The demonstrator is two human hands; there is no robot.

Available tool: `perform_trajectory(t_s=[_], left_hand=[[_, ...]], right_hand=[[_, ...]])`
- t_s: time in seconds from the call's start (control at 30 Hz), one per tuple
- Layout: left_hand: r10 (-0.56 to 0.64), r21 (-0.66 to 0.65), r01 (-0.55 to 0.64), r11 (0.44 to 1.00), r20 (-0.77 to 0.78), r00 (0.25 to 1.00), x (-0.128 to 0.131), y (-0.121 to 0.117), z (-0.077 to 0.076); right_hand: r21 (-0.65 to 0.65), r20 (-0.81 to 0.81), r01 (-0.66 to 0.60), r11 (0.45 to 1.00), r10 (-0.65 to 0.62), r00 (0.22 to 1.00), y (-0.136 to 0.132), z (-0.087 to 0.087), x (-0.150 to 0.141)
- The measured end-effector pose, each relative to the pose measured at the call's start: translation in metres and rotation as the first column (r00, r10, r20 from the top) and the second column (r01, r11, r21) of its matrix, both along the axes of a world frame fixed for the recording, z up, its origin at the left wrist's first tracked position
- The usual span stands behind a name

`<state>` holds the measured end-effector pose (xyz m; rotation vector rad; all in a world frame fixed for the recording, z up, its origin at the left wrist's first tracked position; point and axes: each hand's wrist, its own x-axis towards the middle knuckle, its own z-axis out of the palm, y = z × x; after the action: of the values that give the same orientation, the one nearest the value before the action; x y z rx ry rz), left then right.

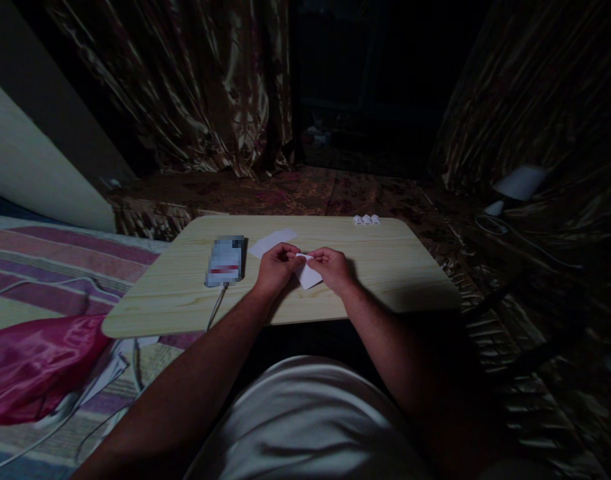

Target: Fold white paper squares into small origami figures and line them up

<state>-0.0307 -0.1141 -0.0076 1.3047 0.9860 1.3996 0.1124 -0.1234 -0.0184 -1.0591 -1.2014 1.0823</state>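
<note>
Your left hand (276, 269) and right hand (334, 268) both pinch the white paper (309, 277) near its far end, over the bench (390, 273).

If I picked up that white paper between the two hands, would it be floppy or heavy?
Probably very light: the white paper looks thin and small beside the left hand and right hand pinching it. It may be slightly stiff, since its lower part looks flat, not curled. Thin as it seems, it would likely crease if squeezed.
</note>
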Motion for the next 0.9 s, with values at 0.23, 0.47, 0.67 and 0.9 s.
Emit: perform_trajectory(t_s=[0.23, 0.47, 0.67, 0.9], left_hand=[[-0.001, 0.021, 0.002, 1.0, -0.015, 1.0, -0.0009, 0.0015, -0.0025], [0.004, 0.02, -0.004, 1.0, -0.018, 1.0, 0.0001, 0.0017, -0.0026], [0.02, 0.03, -0.018, 0.999, -0.054, 0.998, 0.0, 0.0018, -0.003], [0.005, 0.032, -0.003, 0.999, -0.056, 0.998, 0.0001, 0.0011, -0.0023]], right_hand=[[-0.007, 0.011, 0.002, 1.0, -0.002, 1.0, -0.0004, -0.0004, 0.0], [-0.025, 0.036, 0.027, 0.999, -0.026, 0.999, 0.0011, -0.0015, 0.0017], [-0.009, 0.039, 0.031, 0.999, -0.031, 0.999, 0.0033, -0.0054, 0.0017], [-0.006, 0.03, 0.048, 0.999, -0.047, 0.998, 0.0035, -0.0051, 0.0009]])
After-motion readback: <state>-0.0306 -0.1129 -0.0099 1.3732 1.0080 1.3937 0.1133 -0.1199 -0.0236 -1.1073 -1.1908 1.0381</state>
